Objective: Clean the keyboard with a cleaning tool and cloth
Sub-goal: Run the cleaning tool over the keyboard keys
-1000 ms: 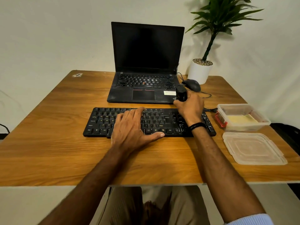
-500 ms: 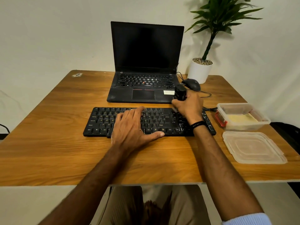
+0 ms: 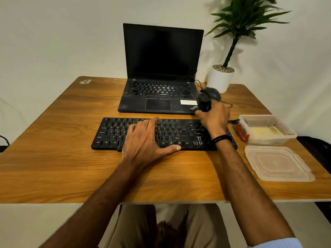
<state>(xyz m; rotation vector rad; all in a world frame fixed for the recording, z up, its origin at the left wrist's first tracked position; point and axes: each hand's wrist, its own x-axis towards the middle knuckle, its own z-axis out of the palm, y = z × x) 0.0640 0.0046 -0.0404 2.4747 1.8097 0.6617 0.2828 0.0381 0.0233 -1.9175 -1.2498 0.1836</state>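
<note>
A black keyboard (image 3: 111,133) lies across the middle of the wooden table (image 3: 53,167). My left hand (image 3: 143,140) rests flat on its middle keys, fingers straight and thumb stretched along the front edge. My right hand (image 3: 215,117) is over the keyboard's back right corner and grips a small black cleaning tool (image 3: 204,102) that stands upright out of the fist. The tool's lower end is hidden by my fingers. A pale yellow cloth (image 3: 265,131) lies folded inside a clear plastic box (image 3: 258,118) at the right.
An open black laptop (image 3: 161,68) stands just behind the keyboard. A black mouse (image 3: 214,93) with its cable and a white potted plant (image 3: 221,77) sit at the back right. The box's clear lid (image 3: 277,163) lies near the right front edge.
My right hand with the tool has shifted slightly left and back along the keyboard's far right end. My left hand has stayed in place.
</note>
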